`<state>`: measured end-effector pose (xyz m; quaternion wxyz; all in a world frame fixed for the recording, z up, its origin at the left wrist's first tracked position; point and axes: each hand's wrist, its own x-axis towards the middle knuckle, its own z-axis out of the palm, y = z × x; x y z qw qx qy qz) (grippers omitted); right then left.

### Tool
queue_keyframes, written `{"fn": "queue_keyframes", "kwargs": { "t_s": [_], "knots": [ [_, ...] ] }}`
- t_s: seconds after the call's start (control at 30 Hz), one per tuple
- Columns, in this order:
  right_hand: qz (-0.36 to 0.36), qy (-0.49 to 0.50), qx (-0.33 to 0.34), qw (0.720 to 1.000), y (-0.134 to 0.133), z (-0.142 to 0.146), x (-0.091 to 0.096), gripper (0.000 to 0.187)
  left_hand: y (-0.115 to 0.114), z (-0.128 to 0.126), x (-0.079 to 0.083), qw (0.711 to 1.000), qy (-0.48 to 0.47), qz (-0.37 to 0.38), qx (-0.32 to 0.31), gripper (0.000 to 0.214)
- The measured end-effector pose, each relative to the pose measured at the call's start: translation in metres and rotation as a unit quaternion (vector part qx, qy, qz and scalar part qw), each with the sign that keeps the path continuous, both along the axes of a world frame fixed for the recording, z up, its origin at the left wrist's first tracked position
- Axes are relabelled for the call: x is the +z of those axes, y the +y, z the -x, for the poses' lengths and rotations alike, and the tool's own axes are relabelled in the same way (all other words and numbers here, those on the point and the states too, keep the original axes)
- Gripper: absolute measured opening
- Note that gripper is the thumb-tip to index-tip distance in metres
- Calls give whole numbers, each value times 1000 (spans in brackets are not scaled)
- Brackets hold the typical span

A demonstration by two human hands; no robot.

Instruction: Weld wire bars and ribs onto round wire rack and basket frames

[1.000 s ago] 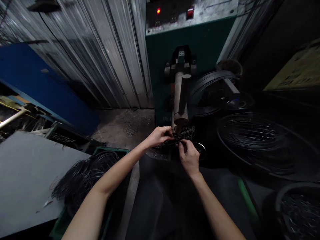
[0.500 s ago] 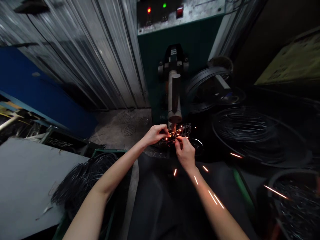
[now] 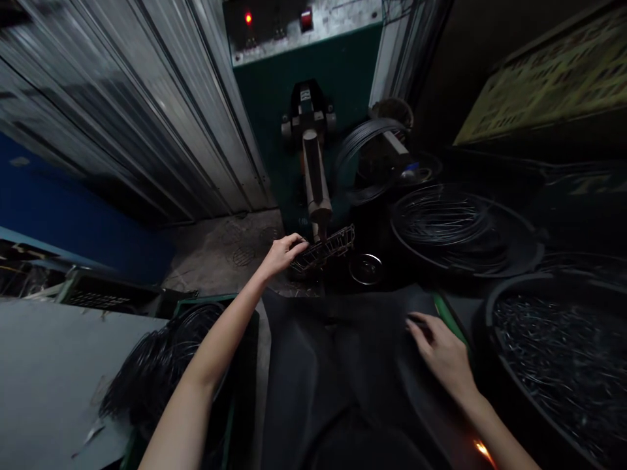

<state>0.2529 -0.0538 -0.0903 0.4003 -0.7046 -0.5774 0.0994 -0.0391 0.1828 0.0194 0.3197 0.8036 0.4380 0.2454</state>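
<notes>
My left hand [image 3: 282, 254] is closed, thumb and fingers pinching the near left end of a wire basket [image 3: 339, 241]. This small openwork piece sits tilted beneath the electrode arm [image 3: 317, 183] of a green welding machine [image 3: 267, 104], touching or almost touching its tip; I cannot tell which. To the right, my right hand [image 3: 443, 356] hovers above the dark apron [image 3: 337, 365] on my lap. Its fingers are curled towards the thumb, and whatever they may hold is too dark to make out. An orange glow shows beside the right forearm.
A black tub of small bent metal pieces [image 3: 563, 365] stands at the right. Behind it lies a wide basin [image 3: 519, 261] with coiled wire. Bundled dark wires [image 3: 157, 365] fill a green crate at left. A round metal ring [image 3: 366, 269] lies right of the basket.
My right hand has left the basket and moved right and towards me. The sparks at the electrode have stopped and the green lamp is off. My left hand stays at the basket.
</notes>
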Motion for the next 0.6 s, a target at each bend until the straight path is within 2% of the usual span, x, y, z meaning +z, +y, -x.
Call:
{"fn": "queue_keyframes", "kwargs": {
  "t_s": [0.1, 0.2, 0.27, 0.5, 0.6],
  "knots": [
    [60, 51, -39, 996, -30, -15, -4, 40, 2, -1, -4, 1000, 2, 6, -4, 31],
    [81, 79, -47, 992, -38, -18, 3, 38, 4, -4, -3, 999, -32, 38, -15, 34],
    [83, 77, -41, 993, -35, -20, 7, 39, 5, -5, -1, 997, -55, 52, -14, 35],
    [87, 53, -3, 995, -21, -29, 11, 42, 4, -6, 1, 994, -80, 44, 52, 31],
    [75, 24, 15, 997, -4, -30, 25, 39, 4, -5, 2, 994, -85, 39, 59, 33]
  ]
}}
